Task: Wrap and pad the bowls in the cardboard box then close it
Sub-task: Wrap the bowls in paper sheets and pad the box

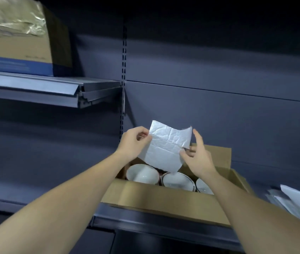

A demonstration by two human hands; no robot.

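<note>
An open cardboard box (156, 197) sits on a dark shelf, its flaps spread. Three white bowls with dark rims (142, 174) stand side by side inside it. Above the box I hold a creased white sheet of wrapping paper (165, 143). My left hand (133, 142) pinches the sheet's left edge. My right hand (197, 154) pinches its lower right edge between thumb and finger, the other fingers spread. The sheet hides part of the box's far side.
A stack of white paper sheets (299, 204) lies on the shelf to the right of the box. At the upper left, a second shelf (50, 88) juts out and carries a large cardboard box (22, 43) with plastic film on top. The dark back wall is close behind.
</note>
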